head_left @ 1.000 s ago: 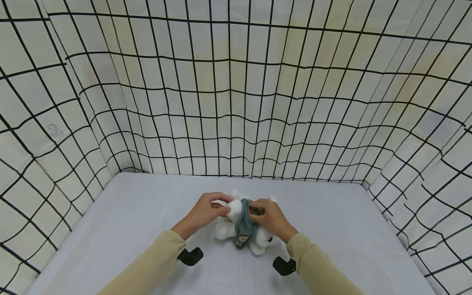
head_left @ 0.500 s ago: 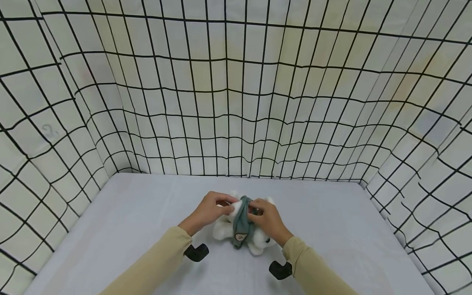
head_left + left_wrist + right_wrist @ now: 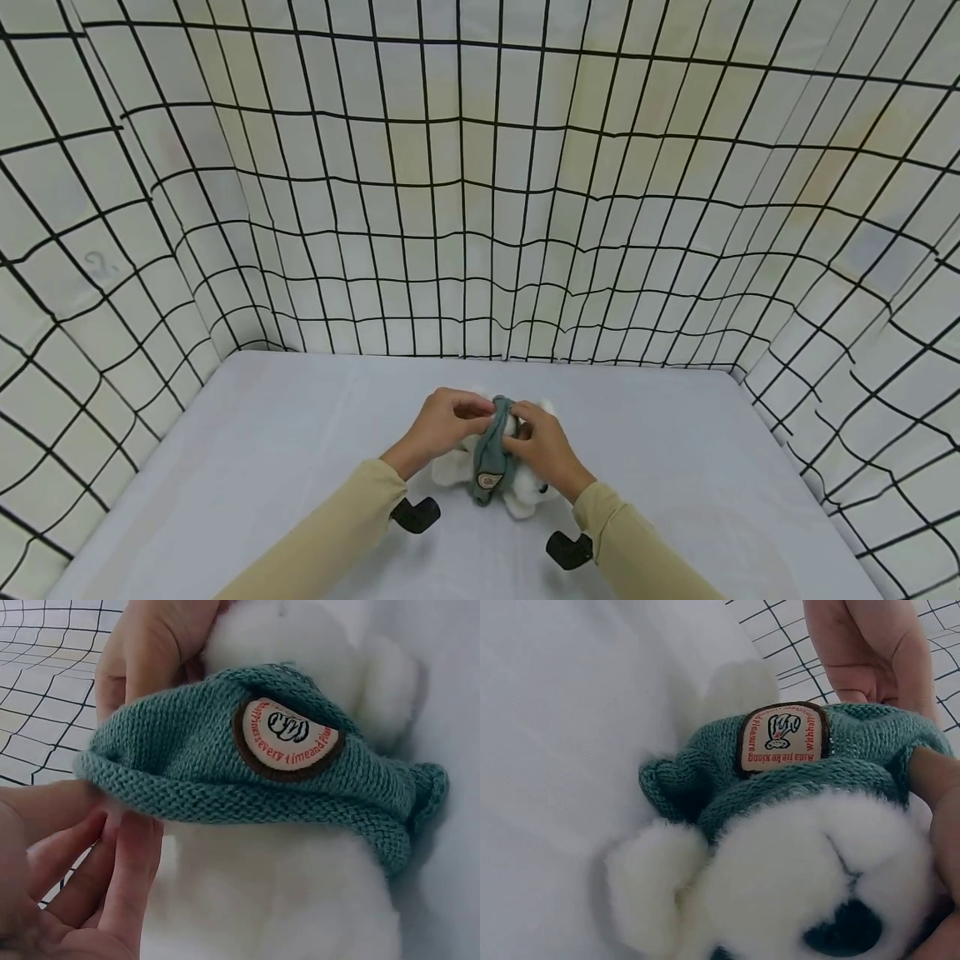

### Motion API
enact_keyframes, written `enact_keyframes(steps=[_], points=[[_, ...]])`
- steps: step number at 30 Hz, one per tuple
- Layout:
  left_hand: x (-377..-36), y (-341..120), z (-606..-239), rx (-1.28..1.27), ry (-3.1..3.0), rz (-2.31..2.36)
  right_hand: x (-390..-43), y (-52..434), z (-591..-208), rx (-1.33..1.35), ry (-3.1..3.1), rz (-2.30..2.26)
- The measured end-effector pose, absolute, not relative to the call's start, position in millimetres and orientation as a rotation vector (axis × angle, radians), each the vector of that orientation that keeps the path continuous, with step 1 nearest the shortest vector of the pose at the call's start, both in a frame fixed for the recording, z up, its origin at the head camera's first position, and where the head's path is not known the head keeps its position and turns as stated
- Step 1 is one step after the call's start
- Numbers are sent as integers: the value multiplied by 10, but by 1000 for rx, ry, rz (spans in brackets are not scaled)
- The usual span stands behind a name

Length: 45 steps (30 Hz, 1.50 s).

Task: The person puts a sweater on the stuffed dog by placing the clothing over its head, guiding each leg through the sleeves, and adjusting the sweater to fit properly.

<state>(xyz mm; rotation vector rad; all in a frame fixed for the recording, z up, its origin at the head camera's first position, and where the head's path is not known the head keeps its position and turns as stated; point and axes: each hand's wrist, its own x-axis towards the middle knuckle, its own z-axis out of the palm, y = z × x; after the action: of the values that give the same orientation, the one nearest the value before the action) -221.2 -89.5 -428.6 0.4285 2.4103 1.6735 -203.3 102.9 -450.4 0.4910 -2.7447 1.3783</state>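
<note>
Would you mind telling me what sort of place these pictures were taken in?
Probably a staged recording booth rather than a home: a pale grey tabletop is enclosed on three sides by white cloth walls printed with a black grid. The only item on it is a white plush toy in a green knitted sweater, gripped by both hands.

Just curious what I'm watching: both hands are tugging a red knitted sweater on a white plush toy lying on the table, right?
Not red. The knitted sweater is teal green, as the left wrist view shows. The rest holds: the left hand and right hand both grip it on the white plush toy lying on the table.
</note>
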Motion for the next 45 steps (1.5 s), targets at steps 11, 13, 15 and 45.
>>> enact_keyframes(steps=[11, 13, 15, 45], points=[[-2195, -846, -4302, 380, 2459, 1712, -2036, 956, -4508, 475, -2684, 1416], [-2194, -851, -4322, 341, 2479, 1706, -2041, 951, -4517, 444, -2644, 1483], [-2193, -871, -4357, 309, 2499, 1669, -2049, 954, -4524, 408, -2592, 1559], [-2119, -1294, -4597, 366, 2542, 1454, -1849, 1286, -4276, 559, -2710, 1201]])
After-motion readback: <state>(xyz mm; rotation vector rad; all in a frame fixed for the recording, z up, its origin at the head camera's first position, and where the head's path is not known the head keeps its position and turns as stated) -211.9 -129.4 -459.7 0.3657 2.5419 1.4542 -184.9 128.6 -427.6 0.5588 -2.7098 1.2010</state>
